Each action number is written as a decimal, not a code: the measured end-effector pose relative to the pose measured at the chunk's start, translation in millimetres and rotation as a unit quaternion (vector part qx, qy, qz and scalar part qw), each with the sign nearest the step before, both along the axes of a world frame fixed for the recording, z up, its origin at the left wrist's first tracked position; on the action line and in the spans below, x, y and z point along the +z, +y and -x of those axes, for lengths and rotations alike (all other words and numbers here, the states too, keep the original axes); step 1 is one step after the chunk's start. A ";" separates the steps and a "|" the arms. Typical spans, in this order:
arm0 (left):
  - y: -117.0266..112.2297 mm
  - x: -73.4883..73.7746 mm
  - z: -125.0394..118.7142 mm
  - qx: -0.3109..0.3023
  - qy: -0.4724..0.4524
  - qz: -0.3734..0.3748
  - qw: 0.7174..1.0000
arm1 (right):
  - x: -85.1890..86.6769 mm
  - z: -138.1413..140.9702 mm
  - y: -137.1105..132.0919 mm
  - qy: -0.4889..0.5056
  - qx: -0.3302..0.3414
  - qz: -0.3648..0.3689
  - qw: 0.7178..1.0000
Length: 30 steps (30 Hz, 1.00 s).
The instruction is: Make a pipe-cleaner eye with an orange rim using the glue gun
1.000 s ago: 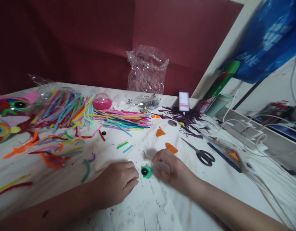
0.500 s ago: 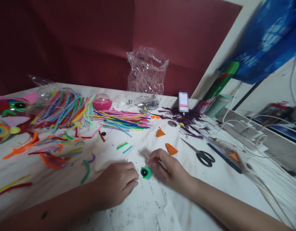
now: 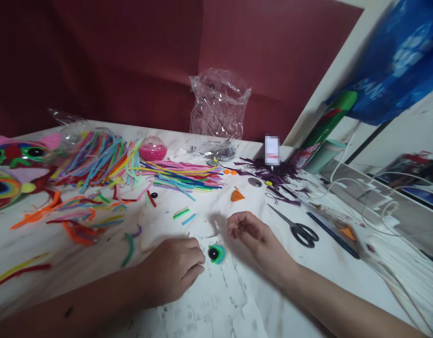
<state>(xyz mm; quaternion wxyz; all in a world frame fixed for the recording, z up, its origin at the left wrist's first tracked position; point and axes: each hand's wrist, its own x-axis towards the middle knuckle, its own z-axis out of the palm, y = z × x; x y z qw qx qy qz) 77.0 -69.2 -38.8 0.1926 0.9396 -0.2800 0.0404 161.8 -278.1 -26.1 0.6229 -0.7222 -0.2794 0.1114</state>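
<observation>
A small eye shape [image 3: 216, 254] in green and light blue, with a black bead-like pupil, lies on a printed sheet of paper [image 3: 209, 300] between my hands. My left hand [image 3: 176, 270] rests just left of it, fingers curled closed; their inner side is hidden. On the other side, my right hand [image 3: 253, 237] is raised a little above the table, fingers loosely bent and apart, with no object visible in them. Behind the hands lie short green and light-blue pipe cleaner pieces [image 3: 181, 213] and an orange fuzzy piece [image 3: 238, 195]. Another orange piece is mostly hidden behind my right hand.
Black scissors [image 3: 302, 233] and a dark blue strip-like tool [image 3: 332, 234] lie at right. Bundled pipe cleaners [image 3: 96, 162] and a pink-based clear ball [image 3: 153, 149] stand at left. Purple strands [image 3: 283, 176], a clear plastic bag [image 3: 218, 105] and white cables [image 3: 343, 180] sit farther back.
My right hand has moved right and slightly up, away from the eye shape, now covering one orange piece. My left hand stays beside the eye shape. The whole view has shifted slightly.
</observation>
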 end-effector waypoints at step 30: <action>8.5 -8.7 -10.0 0.060 -0.080 0.043 0.994 | -5.4 -21.1 -25.0 0.100 -0.109 -0.036 0.988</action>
